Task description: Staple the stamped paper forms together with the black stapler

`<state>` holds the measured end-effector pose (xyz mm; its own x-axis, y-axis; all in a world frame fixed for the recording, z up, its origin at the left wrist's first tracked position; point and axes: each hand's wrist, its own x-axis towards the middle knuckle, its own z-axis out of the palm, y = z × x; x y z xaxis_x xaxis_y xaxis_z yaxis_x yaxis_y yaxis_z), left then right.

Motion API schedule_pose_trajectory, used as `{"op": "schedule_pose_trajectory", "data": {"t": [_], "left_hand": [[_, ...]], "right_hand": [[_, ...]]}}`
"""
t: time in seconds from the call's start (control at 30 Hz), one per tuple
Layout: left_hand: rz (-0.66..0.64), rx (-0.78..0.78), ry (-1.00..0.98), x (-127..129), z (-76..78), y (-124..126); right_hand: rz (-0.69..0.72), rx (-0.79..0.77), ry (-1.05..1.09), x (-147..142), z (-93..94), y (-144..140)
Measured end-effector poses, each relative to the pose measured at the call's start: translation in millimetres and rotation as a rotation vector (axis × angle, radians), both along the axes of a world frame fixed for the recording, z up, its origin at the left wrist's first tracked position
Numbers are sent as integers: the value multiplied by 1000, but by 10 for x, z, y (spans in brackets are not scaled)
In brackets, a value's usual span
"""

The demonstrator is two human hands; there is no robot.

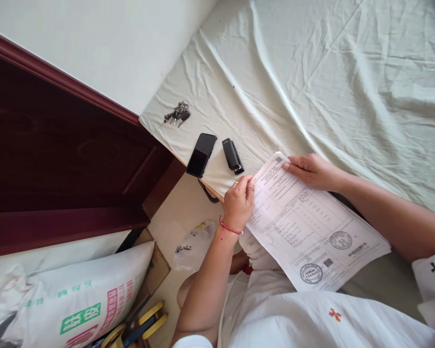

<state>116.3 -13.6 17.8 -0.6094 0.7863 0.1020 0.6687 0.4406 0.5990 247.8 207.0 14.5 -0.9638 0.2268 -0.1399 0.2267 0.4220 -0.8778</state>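
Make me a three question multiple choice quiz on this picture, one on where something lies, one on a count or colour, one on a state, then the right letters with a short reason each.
1. Where does the bunch of keys lie?
A. on the floor
B. on the bed sheet near the bed's corner
C. on the printed sack

2. How many round stamps show on the paper form?
A. none
B. two
C. five

3. How is the paper form held?
A. crumpled in one fist
B. rolled into a tube
C. flat, with the left hand and the right hand on its far end

Answers: 1 B, the keys rest on the sheet beyond the phone. 2 B, two stamps sit near its close end. 3 C, both hands grip the flat sheet.
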Motion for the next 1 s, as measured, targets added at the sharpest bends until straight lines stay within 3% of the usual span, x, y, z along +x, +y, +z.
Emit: {"op": "schedule_pose_trajectory", "data": {"t": [0.17, 0.33, 0.5, 0.7, 1.0], "left_hand": [[-66, 28, -9, 25, -2, 79], [-105, -46, 118, 65, -29, 144], [-96, -4, 190, 62, -10, 159], [-66, 52, 154, 64, -14, 175], [-51, 0, 34, 147, 20, 220]], "right_hand": [[49, -31, 18, -5, 17, -24], [62, -24, 32, -4, -24, -30], [78, -30, 48, -1, -43, -37], [3, -9, 77, -12, -37, -57], [-62, 47, 231, -8, -96, -126]]}}
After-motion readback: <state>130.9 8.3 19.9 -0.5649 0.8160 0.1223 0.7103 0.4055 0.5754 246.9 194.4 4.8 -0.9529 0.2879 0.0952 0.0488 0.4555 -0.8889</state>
